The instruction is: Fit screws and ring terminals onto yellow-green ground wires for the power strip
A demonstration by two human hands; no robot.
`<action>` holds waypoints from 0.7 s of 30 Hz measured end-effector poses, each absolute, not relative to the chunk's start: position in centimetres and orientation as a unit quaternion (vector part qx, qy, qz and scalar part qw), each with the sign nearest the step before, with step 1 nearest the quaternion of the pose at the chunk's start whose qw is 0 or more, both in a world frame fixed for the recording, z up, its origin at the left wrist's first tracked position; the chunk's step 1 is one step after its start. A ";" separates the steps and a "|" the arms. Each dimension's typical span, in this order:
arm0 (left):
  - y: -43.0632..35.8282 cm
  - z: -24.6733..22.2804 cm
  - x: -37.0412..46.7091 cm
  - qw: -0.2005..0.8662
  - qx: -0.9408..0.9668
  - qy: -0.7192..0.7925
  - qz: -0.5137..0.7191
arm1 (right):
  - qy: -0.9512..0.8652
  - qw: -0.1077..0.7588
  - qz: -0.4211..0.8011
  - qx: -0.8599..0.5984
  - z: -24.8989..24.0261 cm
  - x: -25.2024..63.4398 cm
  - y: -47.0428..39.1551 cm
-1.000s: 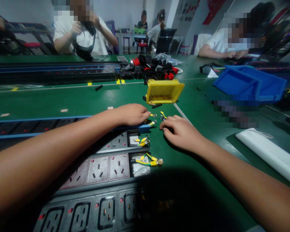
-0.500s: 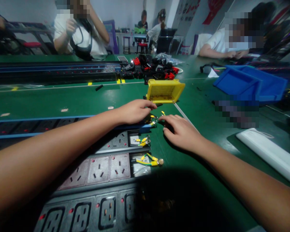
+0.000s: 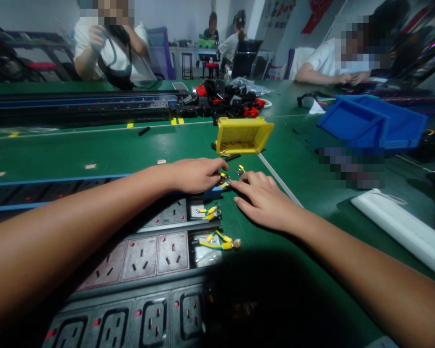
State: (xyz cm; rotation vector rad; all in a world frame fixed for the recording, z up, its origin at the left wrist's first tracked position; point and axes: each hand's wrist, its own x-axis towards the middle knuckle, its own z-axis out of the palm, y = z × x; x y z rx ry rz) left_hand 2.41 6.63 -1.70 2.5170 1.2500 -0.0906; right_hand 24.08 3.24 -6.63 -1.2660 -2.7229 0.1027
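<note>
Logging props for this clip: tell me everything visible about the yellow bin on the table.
The yellow bin looks like moulded plastic, rectangular with a thick rim. It lies tipped on its side on the green table, its open mouth facing the camera, with small brownish parts dimly visible along its lower inside wall. Neither hand touches it; it sits just beyond the fingertips, in front of a pile of black and red parts.

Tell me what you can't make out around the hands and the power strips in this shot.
Head view only:
- Left hand covers the end of the blue-edged strip; its grip on the yellow-green wire is unclear.
- Right hand fingertips hide what they touch.
- Yellow bin: contents too small.
- Nearest strip: right end lost in dark shadow, left cut by the frame.
</note>
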 end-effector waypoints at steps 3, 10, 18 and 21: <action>6.8 -1.4 2.4 0.204 0.871 0.444 -0.038 | -0.903 0.072 0.041 -0.423 -6.6 24.2 3.3; 7.4 -2.0 1.7 0.182 0.897 0.404 0.005 | -0.888 0.088 0.052 -0.448 -6.7 23.9 3.4; 7.8 -3.3 1.6 0.217 0.893 0.372 0.132 | -0.883 0.068 0.021 -0.465 -6.9 23.3 3.7; 7.7 -3.5 2.0 0.237 0.865 0.414 0.157 | -0.884 0.047 0.000 -0.465 -6.8 22.9 3.9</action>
